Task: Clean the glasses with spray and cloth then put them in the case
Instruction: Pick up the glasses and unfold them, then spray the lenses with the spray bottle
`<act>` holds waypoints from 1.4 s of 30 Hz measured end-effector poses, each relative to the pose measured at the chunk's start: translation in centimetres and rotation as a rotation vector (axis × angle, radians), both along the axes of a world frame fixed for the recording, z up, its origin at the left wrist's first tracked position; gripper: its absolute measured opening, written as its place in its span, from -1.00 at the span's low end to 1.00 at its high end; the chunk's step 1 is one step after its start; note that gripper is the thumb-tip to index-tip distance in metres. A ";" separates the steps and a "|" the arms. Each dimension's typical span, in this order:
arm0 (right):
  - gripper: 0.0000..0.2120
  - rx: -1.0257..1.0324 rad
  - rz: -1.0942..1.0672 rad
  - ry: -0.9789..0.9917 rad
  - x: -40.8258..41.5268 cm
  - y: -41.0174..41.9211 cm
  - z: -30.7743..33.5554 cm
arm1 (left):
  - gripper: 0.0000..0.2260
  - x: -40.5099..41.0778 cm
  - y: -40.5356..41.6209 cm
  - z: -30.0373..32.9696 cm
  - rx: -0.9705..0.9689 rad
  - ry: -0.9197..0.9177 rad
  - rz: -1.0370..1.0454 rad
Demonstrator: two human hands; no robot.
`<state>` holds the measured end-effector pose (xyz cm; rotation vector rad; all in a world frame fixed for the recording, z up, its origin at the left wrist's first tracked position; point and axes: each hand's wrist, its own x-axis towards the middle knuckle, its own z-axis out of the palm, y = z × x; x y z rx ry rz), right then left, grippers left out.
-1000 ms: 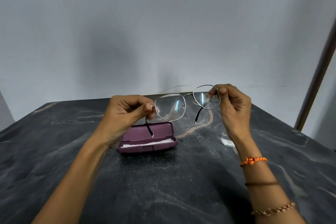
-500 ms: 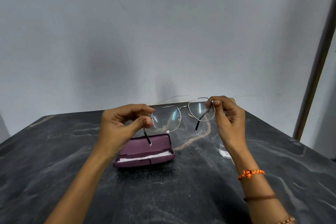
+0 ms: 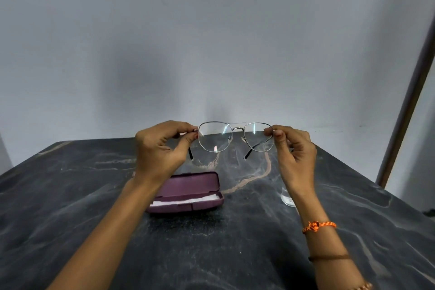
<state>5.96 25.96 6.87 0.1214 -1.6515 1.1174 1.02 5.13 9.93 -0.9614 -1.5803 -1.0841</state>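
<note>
**Glasses held level above the desk, case open beneath**

The left hand (image 3: 162, 146) pinched the left corner of the glasses (image 3: 235, 135); the right hand (image 3: 294, 150) pinched the right corner. The frame hung in the air over the dark marbled desk (image 3: 70, 195), temples unfolded. Below, the purple case (image 3: 188, 192) lay open with white cloth (image 3: 183, 200) inside. A clear container (image 3: 287, 198) stood partly hidden behind the right wrist.
</note>
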 end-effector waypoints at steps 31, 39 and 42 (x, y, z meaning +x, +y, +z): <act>-0.20 0.204 -0.367 -0.262 0.0 3.8 -5.9 | -0.90 -3.3 4.3 -2.0 -0.033 0.062 -0.093; -0.28 0.209 -0.334 -0.177 -0.3 3.7 -6.1 | -0.92 -3.8 4.7 -2.7 -0.056 0.052 -0.087; -0.30 0.138 -0.333 -0.107 -0.4 2.7 -5.1 | -0.92 -3.9 4.9 -2.9 -0.072 0.062 -0.085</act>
